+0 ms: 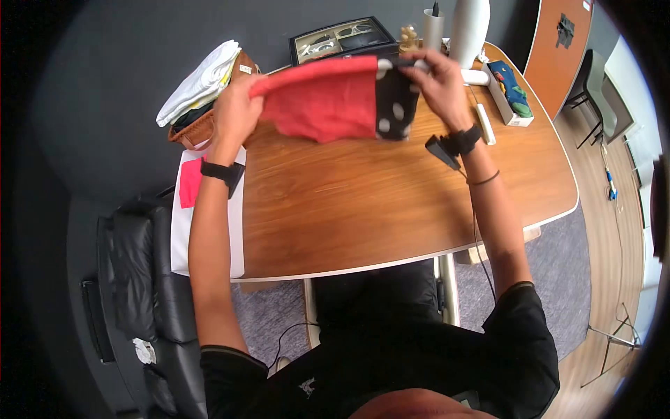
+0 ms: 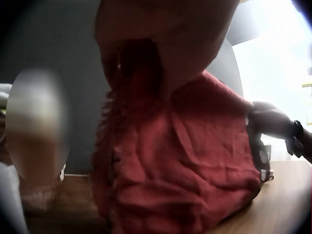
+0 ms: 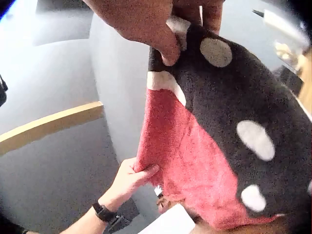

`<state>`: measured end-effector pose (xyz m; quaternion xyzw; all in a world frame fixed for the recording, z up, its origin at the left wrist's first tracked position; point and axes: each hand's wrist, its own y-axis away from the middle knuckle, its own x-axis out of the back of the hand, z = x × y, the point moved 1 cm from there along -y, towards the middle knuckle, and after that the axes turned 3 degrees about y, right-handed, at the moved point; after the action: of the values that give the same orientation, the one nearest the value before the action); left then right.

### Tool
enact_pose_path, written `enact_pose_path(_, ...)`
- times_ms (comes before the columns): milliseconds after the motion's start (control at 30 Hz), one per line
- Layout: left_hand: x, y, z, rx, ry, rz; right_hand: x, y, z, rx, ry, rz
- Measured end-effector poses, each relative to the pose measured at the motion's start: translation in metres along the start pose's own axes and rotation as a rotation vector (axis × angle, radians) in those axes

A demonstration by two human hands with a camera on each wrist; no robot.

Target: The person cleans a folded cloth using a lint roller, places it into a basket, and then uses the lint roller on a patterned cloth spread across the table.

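A red cloth (image 1: 328,101) with a black, white-dotted band (image 1: 396,105) at one end is stretched between my two hands, held up over the far part of the desk. My left hand (image 1: 237,115) grips the plain red end, and a frayed edge shows under it in the left wrist view. At the other end, my right hand (image 1: 444,85) pinches the upper corner of the dotted band. In the right wrist view the thumb (image 3: 169,51) presses on the front of the dotted band (image 3: 219,92), and the cloth hangs in soft folds below.
On the left stands a brown basket (image 1: 195,133) of folded clothes (image 1: 202,80), beside a white board (image 1: 209,241) bearing a pink piece (image 1: 190,183). A glasses case (image 1: 342,42) lies at the back. A white box (image 1: 513,115) with patterned fabric sits right of the wooden desk (image 1: 349,209).
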<state>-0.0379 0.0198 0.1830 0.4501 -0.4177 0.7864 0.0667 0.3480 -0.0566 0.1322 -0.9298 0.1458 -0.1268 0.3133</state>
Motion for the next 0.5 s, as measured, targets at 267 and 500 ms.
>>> enact_pose_path(267, 0.023, 0.034, 0.019, -0.141, -0.078, -0.042, 0.028, 0.035, -0.057, 0.045, 0.284, -0.135)
enact_pose_path(500, -0.056, 0.152, 0.013, -0.056, 0.163, -0.935, 0.023, 0.148, -0.022, 0.072, 0.432, -0.899)
